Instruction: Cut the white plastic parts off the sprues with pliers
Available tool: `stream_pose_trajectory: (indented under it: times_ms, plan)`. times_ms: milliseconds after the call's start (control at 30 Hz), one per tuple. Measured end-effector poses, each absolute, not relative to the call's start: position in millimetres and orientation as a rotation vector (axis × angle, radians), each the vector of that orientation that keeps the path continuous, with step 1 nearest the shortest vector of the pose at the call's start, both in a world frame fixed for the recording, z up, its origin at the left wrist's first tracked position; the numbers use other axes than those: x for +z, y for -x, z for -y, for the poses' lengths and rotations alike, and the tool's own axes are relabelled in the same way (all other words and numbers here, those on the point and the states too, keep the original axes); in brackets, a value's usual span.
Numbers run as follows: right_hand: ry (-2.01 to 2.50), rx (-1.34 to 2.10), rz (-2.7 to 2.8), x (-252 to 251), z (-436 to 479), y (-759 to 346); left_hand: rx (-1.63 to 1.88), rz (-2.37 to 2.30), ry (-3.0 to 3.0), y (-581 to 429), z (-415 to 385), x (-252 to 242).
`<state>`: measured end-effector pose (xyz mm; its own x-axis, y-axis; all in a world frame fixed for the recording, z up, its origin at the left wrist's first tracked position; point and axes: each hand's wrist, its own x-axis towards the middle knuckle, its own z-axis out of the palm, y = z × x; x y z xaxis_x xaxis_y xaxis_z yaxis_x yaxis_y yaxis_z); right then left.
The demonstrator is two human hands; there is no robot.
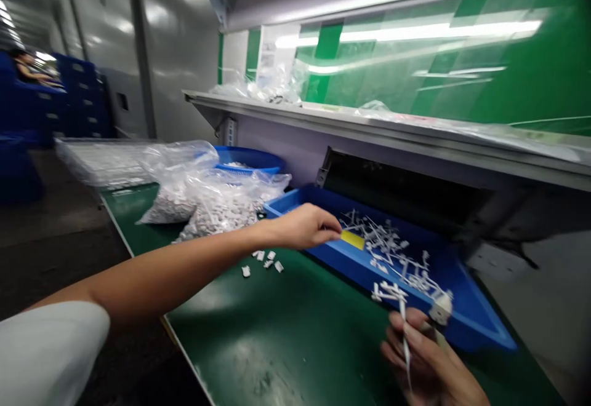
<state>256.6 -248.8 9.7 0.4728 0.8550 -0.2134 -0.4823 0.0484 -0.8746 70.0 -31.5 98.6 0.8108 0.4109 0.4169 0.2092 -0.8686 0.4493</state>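
My left hand (pixel 302 226) reaches across the green bench to the near rim of a blue tray (pixel 462 307), its fingers closed on a small yellow piece (pixel 352 239). The tray holds several white plastic sprues with small parts (pixel 392 255). My right hand (pixel 427 357) is low at the front right, fingers wrapped round a white plastic sprue (pixel 402 317) that sticks up towards the tray's front edge. A few loose white plastic bits (pixel 264 261) lie on the bench just under my left wrist.
Clear bags of white parts (pixel 207 200) lie at the bench's left end, in front of a round blue basin (pixel 249 159). A grey shelf (pixel 351 126) with plastic bags runs above the tray. Blue crates (pixel 74 95) and another person (pixel 25 67) are far left.
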Motion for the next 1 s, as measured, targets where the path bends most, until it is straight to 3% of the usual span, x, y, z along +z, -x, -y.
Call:
stream_pose_trajectory:
  times_ms: [100, 333, 567, 700, 800, 933, 1000]
  plan:
    - [0.934, 1.141, 0.413, 18.3, 251.7, -255.7, 0.596, -0.231, -2.276, -89.2, 82.1, 59.7]
    - [0.85, 1.192, 0.423, 12.8, 253.8, -251.6, 0.622, -0.268, -1.747, -124.7, 112.2, 14.2]
    - [0.715, 1.22, 0.491, 22.6, 258.1, -244.3, 0.192, -0.095, -1.045, -121.6, 100.8, 15.4]
    - [0.842, 1.161, 0.609, 19.6, 257.2, -257.4, 0.25, -0.063, -1.034, -117.2, 99.2, 20.0]
    - [1.315, 0.857, 0.884, 18.7, 256.9, -269.9, 0.354, -0.096, -1.133, -117.2, 103.0, 19.5]
    - [1.794, -0.236, 1.242, 23.1, 260.6, -272.8, 0.637, -0.187, -1.352, -116.0, 108.9, 17.3]
    - [1.805, -0.455, 1.376, 22.5, 262.1, -267.9, 0.746, -0.235, -1.393, -115.1, 111.6, 16.1]
